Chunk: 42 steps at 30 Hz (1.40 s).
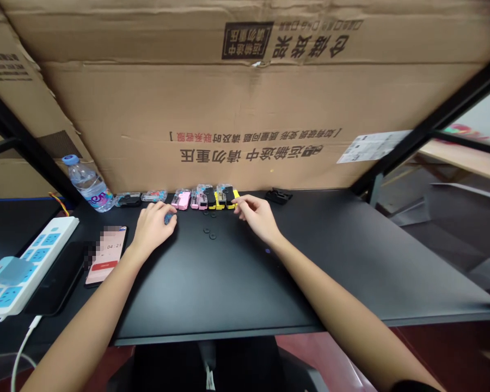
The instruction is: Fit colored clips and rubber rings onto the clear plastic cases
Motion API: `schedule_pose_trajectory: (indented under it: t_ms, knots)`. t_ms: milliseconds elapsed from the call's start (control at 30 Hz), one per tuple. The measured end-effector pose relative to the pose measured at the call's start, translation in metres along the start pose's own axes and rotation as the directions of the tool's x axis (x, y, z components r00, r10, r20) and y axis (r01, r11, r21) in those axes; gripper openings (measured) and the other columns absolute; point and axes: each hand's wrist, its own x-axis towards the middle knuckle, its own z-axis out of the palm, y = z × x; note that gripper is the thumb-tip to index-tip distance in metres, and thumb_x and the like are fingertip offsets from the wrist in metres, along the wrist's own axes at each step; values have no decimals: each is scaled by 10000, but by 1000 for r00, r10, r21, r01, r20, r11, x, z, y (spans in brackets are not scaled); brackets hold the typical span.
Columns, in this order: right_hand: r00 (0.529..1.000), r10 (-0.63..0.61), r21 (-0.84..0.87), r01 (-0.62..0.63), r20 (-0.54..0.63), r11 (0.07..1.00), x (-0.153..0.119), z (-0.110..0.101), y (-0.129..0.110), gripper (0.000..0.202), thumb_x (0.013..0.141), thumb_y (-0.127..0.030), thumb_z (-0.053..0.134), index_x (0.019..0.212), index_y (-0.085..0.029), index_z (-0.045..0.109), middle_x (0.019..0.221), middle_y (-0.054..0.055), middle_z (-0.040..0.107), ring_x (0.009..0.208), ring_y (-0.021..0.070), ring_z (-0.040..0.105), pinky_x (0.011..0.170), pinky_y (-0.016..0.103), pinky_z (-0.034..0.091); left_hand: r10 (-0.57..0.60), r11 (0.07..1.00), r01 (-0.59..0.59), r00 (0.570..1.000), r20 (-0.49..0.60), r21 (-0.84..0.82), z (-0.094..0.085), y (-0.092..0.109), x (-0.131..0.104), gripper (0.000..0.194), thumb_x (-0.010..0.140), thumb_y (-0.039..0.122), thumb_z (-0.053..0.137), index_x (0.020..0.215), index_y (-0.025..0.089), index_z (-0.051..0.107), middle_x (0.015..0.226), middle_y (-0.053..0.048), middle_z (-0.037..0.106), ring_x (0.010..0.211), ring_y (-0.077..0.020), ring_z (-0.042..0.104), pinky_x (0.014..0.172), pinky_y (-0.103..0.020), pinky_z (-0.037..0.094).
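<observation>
My left hand (155, 224) is curled above the tabletop, with a small dark blue piece (169, 218) between its thumb and fingers. To the right, my right hand (256, 215) has its fingertips pinched at the right edge of a small clear, black and yellow plastic case (228, 197). Whether they grip the case or a smaller part is hidden. Left of it, in the same row, stand a clear, black and pink case (204, 196) and a pink one (182, 200). Several small black round pieces (209, 233) lie between my hands.
A black clip-like part (278, 196) lies right of the row. Further left are more clear cases (154, 196), a water bottle (89, 184), a phone (106, 258), a black slab (59, 277) and a power strip (32, 267). Cardboard (249, 109) walls the back of the black table (220, 288).
</observation>
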Motion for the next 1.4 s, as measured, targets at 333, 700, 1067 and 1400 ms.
schedule_pose_trajectory:
  t_ms: [333, 700, 1067, 1400]
  knots:
    - [962, -191, -770, -31, -196, 637, 32, -72, 48, 586, 911, -327, 583, 1463, -134, 617, 1494, 249, 636, 1406, 435, 543, 1170, 619, 420, 376, 856, -276, 913, 158, -437, 0, 14, -3, 171, 1027, 261, 578, 1034, 249, 748, 1045, -48, 773, 986, -225, 707, 929, -375, 521]
    - [991, -81, -869, -54, -108, 492, 35, -86, 66, 512, 905, -275, 562, 1390, -166, 687, 1337, 229, 691, 1231, 419, 614, 1015, 570, 520, 285, 920, -250, 956, 76, -302, -3, 16, -1, 168, 1023, 256, 589, 1016, 243, 756, 971, -26, 789, 883, -216, 688, 878, -372, 449]
    - [997, 39, -799, -74, -63, 596, 33, -87, 53, 331, 876, -322, 718, 1183, -223, 792, 1125, 126, 753, 970, 301, 718, 887, 452, 588, 203, 918, -144, 971, 124, -370, -4, 15, -1, 180, 999, 306, 607, 974, 245, 774, 779, -16, 716, 798, -210, 639, 782, -332, 466]
    - [994, -17, 38, 13, 112, 999, -1, -19, -13, 440, 823, -511, 869, 1173, -254, 798, 1021, 62, 728, 844, 213, 668, 861, 398, 591, 189, 941, -135, 970, 152, -309, -3, 15, 1, 183, 1000, 304, 615, 933, 248, 775, 837, -31, 769, 925, -258, 641, 919, -411, 434]
